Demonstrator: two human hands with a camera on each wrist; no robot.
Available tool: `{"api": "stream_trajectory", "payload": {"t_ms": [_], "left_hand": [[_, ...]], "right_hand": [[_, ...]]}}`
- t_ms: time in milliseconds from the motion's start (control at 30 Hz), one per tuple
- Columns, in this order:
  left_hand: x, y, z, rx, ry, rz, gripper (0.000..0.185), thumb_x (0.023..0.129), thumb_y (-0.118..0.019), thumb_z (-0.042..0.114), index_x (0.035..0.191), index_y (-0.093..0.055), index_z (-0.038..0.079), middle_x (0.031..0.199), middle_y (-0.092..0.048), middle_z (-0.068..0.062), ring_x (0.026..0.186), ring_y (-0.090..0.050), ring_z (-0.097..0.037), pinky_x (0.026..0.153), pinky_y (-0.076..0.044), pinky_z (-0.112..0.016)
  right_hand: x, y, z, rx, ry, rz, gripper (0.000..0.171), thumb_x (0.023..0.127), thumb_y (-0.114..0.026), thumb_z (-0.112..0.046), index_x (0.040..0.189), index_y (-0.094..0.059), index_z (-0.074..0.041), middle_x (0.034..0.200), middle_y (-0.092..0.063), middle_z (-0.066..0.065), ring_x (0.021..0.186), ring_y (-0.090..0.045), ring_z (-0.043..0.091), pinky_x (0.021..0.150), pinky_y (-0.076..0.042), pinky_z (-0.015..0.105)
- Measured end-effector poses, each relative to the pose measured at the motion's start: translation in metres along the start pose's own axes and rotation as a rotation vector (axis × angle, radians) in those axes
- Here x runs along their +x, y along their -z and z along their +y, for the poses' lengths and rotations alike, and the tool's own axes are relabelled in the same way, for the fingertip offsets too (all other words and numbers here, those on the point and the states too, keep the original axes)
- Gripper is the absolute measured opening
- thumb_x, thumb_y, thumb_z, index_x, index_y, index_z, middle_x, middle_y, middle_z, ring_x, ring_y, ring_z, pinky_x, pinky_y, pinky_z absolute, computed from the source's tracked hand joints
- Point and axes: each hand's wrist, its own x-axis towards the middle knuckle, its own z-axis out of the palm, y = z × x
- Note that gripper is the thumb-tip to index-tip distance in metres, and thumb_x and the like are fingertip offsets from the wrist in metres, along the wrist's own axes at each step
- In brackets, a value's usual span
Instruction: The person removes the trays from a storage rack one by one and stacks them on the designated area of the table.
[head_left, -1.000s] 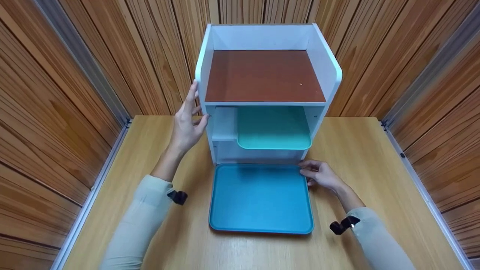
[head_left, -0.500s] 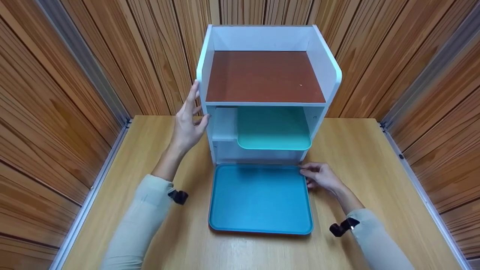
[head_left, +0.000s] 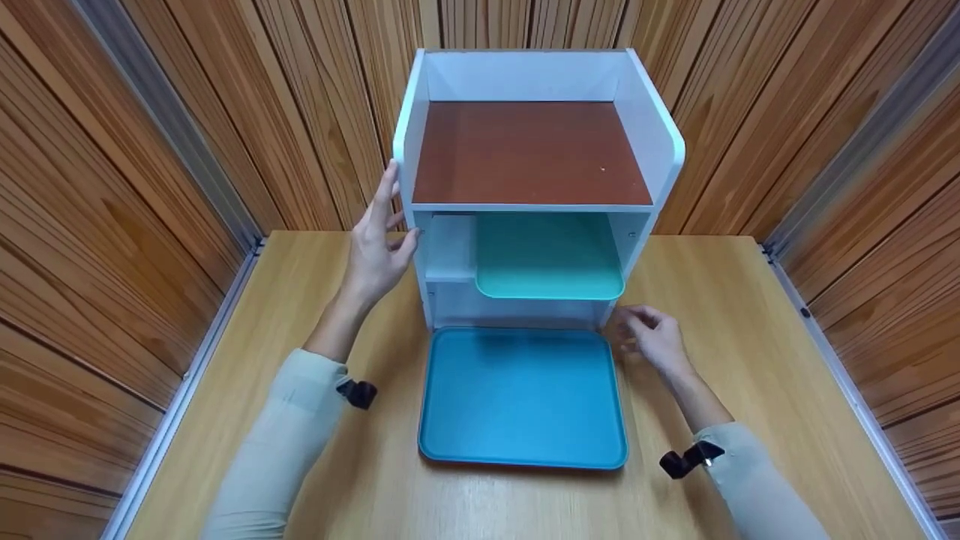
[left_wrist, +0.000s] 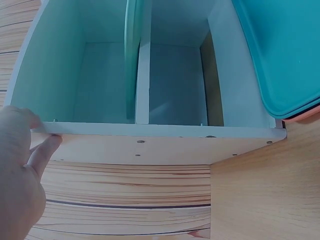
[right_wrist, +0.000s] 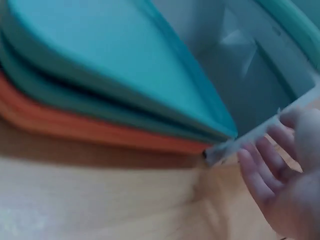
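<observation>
Left hand (head_left: 373,251) flat against the left side wall of the white shelf unit (head_left: 664,142), fingers straight and slightly spread, thumb at the front edge. Right hand (head_left: 651,339) just beside the unit's lower right front corner, fingers loosely curled, holding nothing. Blue tray (head_left: 522,396) lies on the wooden table (head_left: 750,315) against the unit's front, an orange tray (right_wrist: 75,125) beneath it. Teal tray (head_left: 549,259) sits in the middle compartment.

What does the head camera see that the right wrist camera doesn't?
Only the head view shows the left hand resting on the white shelf unit's side, the brown top shelf and the table. Only the right wrist view shows an orange tray lying under the blue tray. Both show the right hand by the unit's front corner, holding nothing.
</observation>
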Motion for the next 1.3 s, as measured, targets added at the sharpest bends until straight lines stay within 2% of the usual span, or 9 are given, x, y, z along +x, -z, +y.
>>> {"api": "stream_trajectory", "payload": {"t_ms": [100,200,433,567,667,800,900,1100,1300], "left_hand": [[0.000,0.000,0.000,-0.008,0.003,-0.003,0.082,0.105,-0.073,-0.003,0.173,-0.028,0.004,0.174,-0.050,-0.024,0.143,-0.070,-0.049,0.092,-0.072,-0.058],[0.000,0.000,0.000,-0.006,-0.004,0.002,0.081,0.105,-0.072,-0.004,0.173,-0.028,0.004,0.173,-0.050,-0.024,0.144,-0.069,-0.049,0.092,-0.072,-0.058],[0.000,0.000,-0.001,0.005,-0.016,0.008,0.081,0.106,-0.072,-0.004,0.173,-0.028,0.005,0.173,-0.051,-0.024,0.143,-0.070,-0.049,0.091,-0.072,-0.058],[0.000,0.000,-0.001,0.006,-0.016,0.006,0.082,0.106,-0.072,-0.003,0.173,-0.027,0.007,0.175,-0.048,-0.025,0.143,-0.069,-0.050,0.090,-0.073,-0.059],[-0.001,0.000,0.000,0.007,-0.013,0.004,0.082,0.106,-0.072,-0.004,0.174,-0.027,0.007,0.175,-0.047,-0.025,0.142,-0.070,-0.050,0.089,-0.073,-0.059],[-0.002,0.000,0.001,0.013,-0.003,0.000,0.082,0.106,-0.072,-0.003,0.174,-0.027,0.006,0.174,-0.049,-0.025,0.141,-0.071,-0.049,0.091,-0.072,-0.059],[-0.002,0.001,0.001,0.016,0.000,0.001,0.082,0.106,-0.072,-0.002,0.174,-0.027,0.007,0.173,-0.050,-0.024,0.142,-0.071,-0.049,0.092,-0.072,-0.059],[-0.001,0.001,0.001,0.007,-0.006,0.002,0.083,0.107,-0.071,-0.002,0.175,-0.026,0.011,0.174,-0.050,-0.023,0.142,-0.071,-0.048,0.092,-0.072,-0.059],[-0.001,0.000,0.002,0.003,-0.008,0.001,0.084,0.106,-0.072,-0.002,0.175,-0.026,0.012,0.174,-0.050,-0.024,0.142,-0.071,-0.048,0.092,-0.072,-0.058]], "right_hand": [[-0.004,-0.002,-0.011,0.148,0.001,0.126,0.032,0.118,-0.058,-0.024,0.135,-0.071,0.000,0.099,-0.078,-0.005,0.088,-0.079,0.010,0.080,-0.071,0.022],[-0.008,-0.006,-0.021,0.261,0.025,0.208,0.024,0.118,-0.058,-0.022,0.123,-0.072,-0.003,0.089,-0.078,-0.009,0.084,-0.082,0.011,0.078,-0.072,0.023],[-0.021,-0.018,-0.036,0.397,0.005,0.223,0.022,0.120,-0.051,-0.027,0.122,-0.068,-0.012,0.100,-0.081,-0.006,0.090,-0.083,0.010,0.084,-0.072,0.023],[-0.028,-0.028,-0.041,0.495,0.024,0.218,0.022,0.122,-0.047,-0.029,0.130,-0.059,-0.012,0.112,-0.079,-0.001,0.094,-0.085,0.013,0.088,-0.072,0.025],[-0.033,-0.035,-0.045,0.568,0.026,0.210,0.027,0.122,-0.043,-0.031,0.145,-0.047,-0.016,0.125,-0.071,0.000,0.100,-0.084,0.013,0.092,-0.072,0.024],[-0.040,-0.046,-0.049,0.653,0.023,0.187,0.046,0.123,-0.040,-0.030,0.165,-0.023,-0.023,0.141,-0.055,0.001,0.112,-0.079,0.012,0.097,-0.071,0.024],[-0.043,-0.055,-0.051,0.698,0.044,0.178,0.059,0.123,-0.040,-0.027,0.172,-0.009,-0.026,0.147,-0.047,0.001,0.119,-0.076,0.014,0.100,-0.070,0.026],[-0.045,-0.069,-0.057,0.737,0.084,0.215,0.065,0.122,-0.046,-0.024,0.173,-0.007,-0.030,0.149,-0.048,0.000,0.122,-0.075,0.014,0.101,-0.070,0.027],[-0.044,-0.076,-0.063,0.734,0.117,0.192,0.064,0.122,-0.047,-0.023,0.177,-0.015,-0.024,0.138,-0.058,-0.001,0.116,-0.077,0.010,0.098,-0.071,0.026]]}}
